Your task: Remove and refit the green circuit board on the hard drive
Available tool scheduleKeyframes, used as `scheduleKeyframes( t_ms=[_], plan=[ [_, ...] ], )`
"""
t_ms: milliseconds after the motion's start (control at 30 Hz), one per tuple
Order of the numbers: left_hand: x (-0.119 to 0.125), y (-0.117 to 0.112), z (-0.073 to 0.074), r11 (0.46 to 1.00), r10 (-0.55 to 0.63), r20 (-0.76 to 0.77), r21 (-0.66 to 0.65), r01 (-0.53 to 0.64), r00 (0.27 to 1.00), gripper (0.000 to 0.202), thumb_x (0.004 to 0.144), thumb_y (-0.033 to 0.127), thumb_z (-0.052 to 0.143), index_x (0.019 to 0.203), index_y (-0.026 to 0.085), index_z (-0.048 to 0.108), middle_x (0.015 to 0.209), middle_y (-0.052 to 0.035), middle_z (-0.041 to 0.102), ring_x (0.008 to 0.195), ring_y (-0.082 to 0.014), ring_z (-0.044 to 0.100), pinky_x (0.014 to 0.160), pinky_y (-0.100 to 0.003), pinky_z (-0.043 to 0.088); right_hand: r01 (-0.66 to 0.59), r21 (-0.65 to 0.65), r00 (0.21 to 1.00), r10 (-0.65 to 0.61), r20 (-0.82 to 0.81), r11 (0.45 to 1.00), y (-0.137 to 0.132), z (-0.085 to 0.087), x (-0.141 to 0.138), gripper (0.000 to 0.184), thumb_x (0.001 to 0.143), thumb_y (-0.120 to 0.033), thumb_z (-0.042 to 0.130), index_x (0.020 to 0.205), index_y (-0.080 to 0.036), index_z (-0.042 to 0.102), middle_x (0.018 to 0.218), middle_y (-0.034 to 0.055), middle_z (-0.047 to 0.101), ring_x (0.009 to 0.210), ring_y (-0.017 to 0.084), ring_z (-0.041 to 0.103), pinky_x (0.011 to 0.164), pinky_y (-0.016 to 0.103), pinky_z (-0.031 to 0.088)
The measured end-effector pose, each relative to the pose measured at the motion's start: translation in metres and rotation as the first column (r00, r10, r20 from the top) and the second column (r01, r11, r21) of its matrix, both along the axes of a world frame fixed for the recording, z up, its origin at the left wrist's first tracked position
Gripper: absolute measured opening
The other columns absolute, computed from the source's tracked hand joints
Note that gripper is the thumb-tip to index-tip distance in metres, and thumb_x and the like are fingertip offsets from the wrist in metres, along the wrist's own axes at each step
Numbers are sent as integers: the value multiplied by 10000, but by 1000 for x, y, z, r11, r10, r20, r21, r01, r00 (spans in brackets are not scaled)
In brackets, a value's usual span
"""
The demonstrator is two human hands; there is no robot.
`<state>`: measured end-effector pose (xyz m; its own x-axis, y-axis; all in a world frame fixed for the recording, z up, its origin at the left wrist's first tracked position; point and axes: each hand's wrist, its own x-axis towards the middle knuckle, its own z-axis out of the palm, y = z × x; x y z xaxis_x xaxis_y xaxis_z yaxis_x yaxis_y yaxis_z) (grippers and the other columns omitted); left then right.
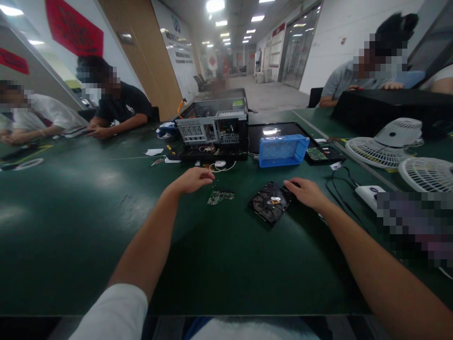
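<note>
Left hand (197,180): fingers narrow; whether holding anything, unclear.
Right hand (300,190): fingers at two-o'clock corner of hard drive (267,205); grip indistinct.
Drive's place: on table (247,274), three o'clock from circuit board (222,195).

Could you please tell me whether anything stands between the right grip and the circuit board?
Yes: the drive lies on the table, between the right grip and the board. Nothing visible stands between the drive and the board.

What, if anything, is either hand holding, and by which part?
Right hand: grip at the right side of the hard drive, firm hold unconfirmed. Left hand: can't tell if anything's held.
</note>
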<state>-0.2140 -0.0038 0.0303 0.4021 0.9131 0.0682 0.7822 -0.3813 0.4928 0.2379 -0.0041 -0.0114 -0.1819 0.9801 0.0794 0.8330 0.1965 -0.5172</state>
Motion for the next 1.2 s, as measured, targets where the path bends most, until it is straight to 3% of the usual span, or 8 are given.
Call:
scheduleKeyframes(
  t_ms=[67,133,267,433,533,700,1000,1200],
  plan=[
    [-25,2,2,969,198,-22,154,-192,980,300,896,390,584,1081,209,735,1022,-45,748,940,-216,676,881,-338,514,10,11,1000,-10,-3,1000,0,0,0,475,929,-612,472,956,-237,761,901,55,758,802,228,669,693,303,446],
    [-58,2,-1,863,441,28,259,-433,897,335,923,381,540,1131,194,725,1042,-53,747,937,-219,673,878,-329,512,19,1,1000,-19,3,1000,1,-1,0,479,928,-616,471,951,-237,763,899,58,759,801,232,670,689,306,446],
    [-131,-23,-23,468,859,42,342,-815,511,345,962,311,454,1187,199,690,1127,-43,726,1001,-208,648,903,-324,502,20,2,1000,-20,12,1000,2,-2,-1,484,927,-625,469,952,-239,760,886,57,760,786,234,671,671,307,445],
    [-192,-73,-44,304,949,-27,332,-893,313,439,999,278,344,1266,44,602,1262,-179,660,1158,-299,594,1008,-466,466,15,11,1000,-15,6,1000,5,-5,1,483,921,-631,476,957,-245,764,907,55,762,799,236,672,673,307,448],
    [-205,-77,-51,428,904,-114,292,-856,413,437,992,312,391,1277,59,607,1331,-165,640,1249,-295,563,1076,-438,436,28,-3,999,-28,20,1000,7,-6,1,483,920,-631,479,976,-245,764,918,58,762,806,241,674,684,313,451],
    [-187,-39,-69,690,724,-244,235,-685,645,543,1005,359,360,1459,86,479,1574,-144,432,1475,-271,364,1191,-401,320,38,-2,999,-38,19,999,6,-4,0,488,920,-629,476,969,-238,763,886,58,760,790,242,674,677,314,447],
    [-129,-13,-75,819,569,-385,188,-542,726,629,1006,523,279,1353,79,559,1493,-219,500,1443,-337,406,1164,-492,333,32,-4,999,-32,31,999,4,-3,0,464,931,-607,481,985,-242,763,910,56,765,805,239,675,682,305,445],
    [-51,-20,-72,926,376,-340,149,-345,862,755,1004,618,239,1479,79,470,1582,-188,407,1511,-295,313,1242,-459,222,22,13,1000,-23,17,1000,3,-3,-1,460,935,-600,483,970,-234,759,938,63,762,846,245,679,716,312,452]
  ],
)
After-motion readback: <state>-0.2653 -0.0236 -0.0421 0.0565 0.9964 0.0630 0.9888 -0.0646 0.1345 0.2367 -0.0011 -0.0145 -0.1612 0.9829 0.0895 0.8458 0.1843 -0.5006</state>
